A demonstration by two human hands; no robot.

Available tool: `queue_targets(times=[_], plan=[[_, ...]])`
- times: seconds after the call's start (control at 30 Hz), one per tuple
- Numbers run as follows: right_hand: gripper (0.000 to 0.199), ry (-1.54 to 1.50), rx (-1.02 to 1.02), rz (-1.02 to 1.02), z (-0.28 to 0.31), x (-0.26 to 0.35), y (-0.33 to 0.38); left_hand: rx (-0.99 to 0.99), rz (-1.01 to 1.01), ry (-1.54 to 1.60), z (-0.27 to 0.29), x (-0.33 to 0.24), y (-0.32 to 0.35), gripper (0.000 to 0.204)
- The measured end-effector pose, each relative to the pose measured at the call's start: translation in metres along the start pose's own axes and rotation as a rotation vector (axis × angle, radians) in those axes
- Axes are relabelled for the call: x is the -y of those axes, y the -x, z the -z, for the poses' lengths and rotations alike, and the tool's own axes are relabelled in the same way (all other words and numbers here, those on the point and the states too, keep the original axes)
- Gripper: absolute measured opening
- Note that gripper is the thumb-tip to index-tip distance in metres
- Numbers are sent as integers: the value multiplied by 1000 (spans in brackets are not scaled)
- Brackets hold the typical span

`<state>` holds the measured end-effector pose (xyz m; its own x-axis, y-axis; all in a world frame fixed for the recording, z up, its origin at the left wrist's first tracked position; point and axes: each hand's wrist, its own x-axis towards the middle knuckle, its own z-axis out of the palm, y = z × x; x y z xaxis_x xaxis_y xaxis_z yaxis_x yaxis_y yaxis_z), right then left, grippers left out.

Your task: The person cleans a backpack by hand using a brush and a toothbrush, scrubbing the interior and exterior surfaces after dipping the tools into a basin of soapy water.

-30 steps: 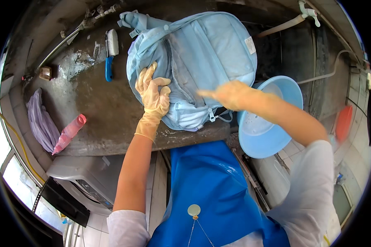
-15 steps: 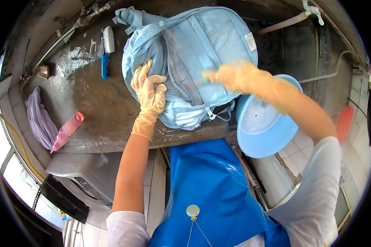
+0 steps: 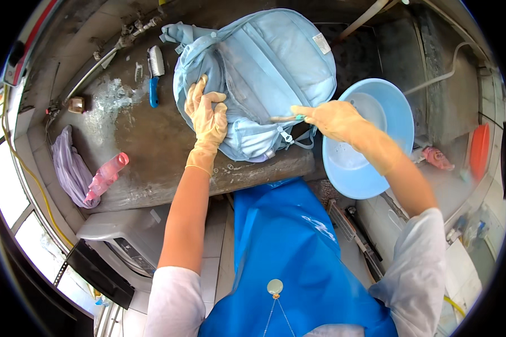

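Light-blue backpack (image 3: 275, 62) lies on the dark counter (image 3: 146, 137), front and centre, its near end close to the counter's near edge. Left gloved hand (image 3: 208, 119) rests on the bag's left part, fingers bent against rumpled cloth; cannot tell whether it pinches or only presses. Right gloved hand (image 3: 336, 120) is closed around a slim tool (image 3: 284, 119) with a green part, its tip over the bag near the lower end of the long opening; bristles cannot be made out. Basin (image 3: 400, 126) with cloudy liquid stands just right of the bag.

Judgement: step in hand is scrubbing the panel beside the opening. The next stroke calls for bracing the cloth flat with the left hand and angling the tool along the seam.
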<state>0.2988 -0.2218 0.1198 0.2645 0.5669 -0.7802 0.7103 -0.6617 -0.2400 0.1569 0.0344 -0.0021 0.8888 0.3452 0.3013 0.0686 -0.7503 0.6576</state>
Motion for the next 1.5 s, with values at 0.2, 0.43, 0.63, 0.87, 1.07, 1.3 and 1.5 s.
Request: queue_targets(times=[0.2, 0.43, 0.63, 0.87, 1.07, 1.3, 1.5], plan=[[37, -814, -642, -206, -48, 2, 29, 326, -66, -319, 43, -60, -19, 41], [22, -1279, -674, -324, -86, 94, -14, 795, -399, -70, 72, -83, -17, 35], [28, -1672, -954, -228, -136, 146, -12, 778, -302, -122, 101, -89, -1, 38], [28, -2101, -1086, -28, -151, 135, -15, 503, -177, -355, 70, -134, 51, 70], [27, -1678, -802, -493, -129, 84, 72, 508, -542, -410, 47, -108, 55, 46], [47, -881, -341, -880, -215, -55, 73, 385, -773, -246, 25, -88, 77, 41], [44, -704, -505, -606, -209, -21, 121, 295, -551, -278, 14, -80, 91, 32]])
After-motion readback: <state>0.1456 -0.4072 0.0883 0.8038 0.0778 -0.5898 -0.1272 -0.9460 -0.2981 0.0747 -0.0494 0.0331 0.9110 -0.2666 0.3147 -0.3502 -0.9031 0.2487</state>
